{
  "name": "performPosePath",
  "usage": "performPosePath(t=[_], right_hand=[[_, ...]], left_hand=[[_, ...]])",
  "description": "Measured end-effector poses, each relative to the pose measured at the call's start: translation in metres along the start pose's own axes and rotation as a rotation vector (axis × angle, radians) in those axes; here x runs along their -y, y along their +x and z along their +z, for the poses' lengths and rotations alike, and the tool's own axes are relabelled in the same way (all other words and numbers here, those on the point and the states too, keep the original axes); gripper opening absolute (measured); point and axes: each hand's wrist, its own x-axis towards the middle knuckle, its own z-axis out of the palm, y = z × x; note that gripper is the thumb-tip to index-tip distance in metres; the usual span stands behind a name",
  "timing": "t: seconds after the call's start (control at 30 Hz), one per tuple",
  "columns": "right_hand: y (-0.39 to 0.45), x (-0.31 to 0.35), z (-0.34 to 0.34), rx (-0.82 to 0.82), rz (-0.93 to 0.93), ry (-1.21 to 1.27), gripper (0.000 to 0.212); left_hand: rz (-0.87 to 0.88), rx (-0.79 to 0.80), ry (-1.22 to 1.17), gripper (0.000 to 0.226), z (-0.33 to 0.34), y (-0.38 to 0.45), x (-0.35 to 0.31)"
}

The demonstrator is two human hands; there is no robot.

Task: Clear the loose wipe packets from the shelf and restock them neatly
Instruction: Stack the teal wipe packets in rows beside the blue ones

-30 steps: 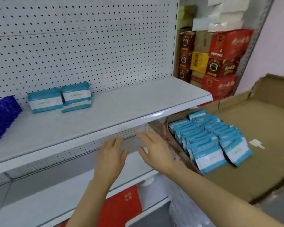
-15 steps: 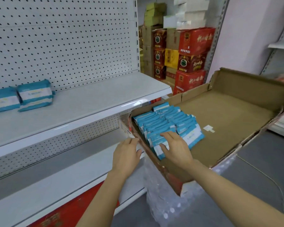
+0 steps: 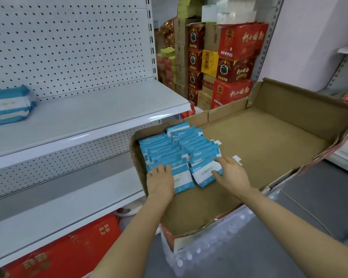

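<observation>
Two hands (image 3: pixel 195 177), one cardboard box (image 3: pixel 269 141)

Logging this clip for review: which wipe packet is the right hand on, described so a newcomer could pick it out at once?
Find the big open cardboard box right of the white shelf. Blue-and-white wipe packets fill its near-left corner in two rows. The right hand rests on the front packet of the right row, the nearest one there, tilted, its white label showing.
</observation>
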Motion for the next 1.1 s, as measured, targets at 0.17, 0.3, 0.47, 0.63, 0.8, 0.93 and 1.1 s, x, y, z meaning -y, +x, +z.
performPosePath(t=[0.17, 0.3, 0.47, 0.63, 0.8, 0.93, 1.1], right_hand=[[0.021, -0.023, 0.009, 0.189, 0.07, -0.005, 0.064], [0.037, -0.022, 0.022, 0.307, 0.174, 0.07, 0.086], [0.048, -0.016, 0.032, 0.298, 0.295, 0.205, 0.098], [0.044, -0.013, 0.032, 0.223, 0.352, 0.424, 0.049], [0.042, -0.003, 0.021, 0.285, 0.385, 0.589, 0.08], [0.042, 0.004, 0.015, 0.304, 0.351, 0.826, 0.042], [0.04, 0.035, 0.008, 0.258, 0.285, 1.104, 0.053]], left_hand=[[-0.071, 0.005, 0.05, 0.063, 0.001, 0.009, -0.002], [-0.134, 0.068, -0.174, 0.048, -0.006, 0.01, 0.005], [-0.187, 0.014, -0.573, 0.055, -0.007, 0.0, 0.016], [-0.242, -0.121, -0.909, 0.04, -0.015, -0.006, 0.03], [-0.276, -0.182, -1.169, 0.031, -0.029, -0.012, 0.047], [-0.286, -0.25, -1.401, 0.036, -0.041, -0.021, 0.069], [-0.242, -0.307, -1.544, 0.04, -0.058, -0.038, 0.107]])
